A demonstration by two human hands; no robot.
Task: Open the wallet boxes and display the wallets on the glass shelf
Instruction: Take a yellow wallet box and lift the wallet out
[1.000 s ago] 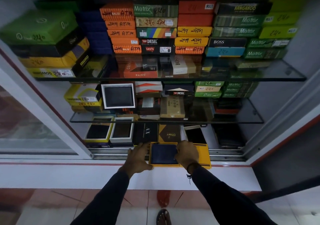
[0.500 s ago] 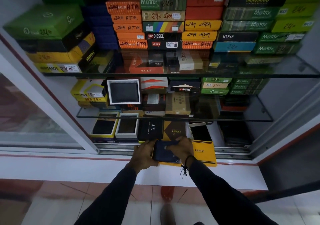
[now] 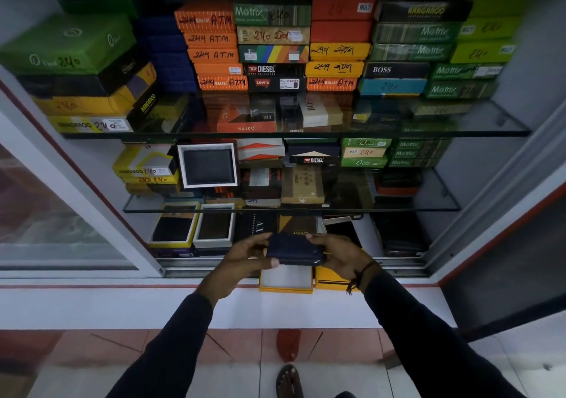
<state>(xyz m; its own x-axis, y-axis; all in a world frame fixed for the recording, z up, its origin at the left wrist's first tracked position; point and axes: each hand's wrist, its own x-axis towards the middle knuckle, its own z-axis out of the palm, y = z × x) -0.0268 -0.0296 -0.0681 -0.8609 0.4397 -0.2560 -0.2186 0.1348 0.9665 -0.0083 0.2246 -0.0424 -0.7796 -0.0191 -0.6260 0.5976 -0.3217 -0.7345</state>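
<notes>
Both hands hold a dark navy wallet [image 3: 294, 249] just above the cabinet's sill. My left hand [image 3: 245, 257] grips its left end and my right hand [image 3: 340, 253] its right end. Below it the yellow box tray [image 3: 286, 278] lies open with a white inside, nothing in it. The yellow lid [image 3: 332, 279] rests beside the tray on the right, partly under my right wrist. Behind the hands, on the bottom level, two open boxes [image 3: 196, 229] show dark wallets. A white-framed open box [image 3: 209, 165] with a dark wallet leans upright on the middle glass shelf [image 3: 398, 206].
Stacks of closed wallet boxes [image 3: 275, 45] fill the upper glass shelf [image 3: 459, 131] and much of the middle one. A phone [image 3: 343, 229] lies on the bottom level right of the hands. A sliding glass door [image 3: 46, 214] stands at the left. My sandalled foot [image 3: 289, 381] is on the tiled floor.
The wallet lay in the yellow tray a second ago. My hands have lifted it out and now hold it above the tray, whose white inside is bare.
</notes>
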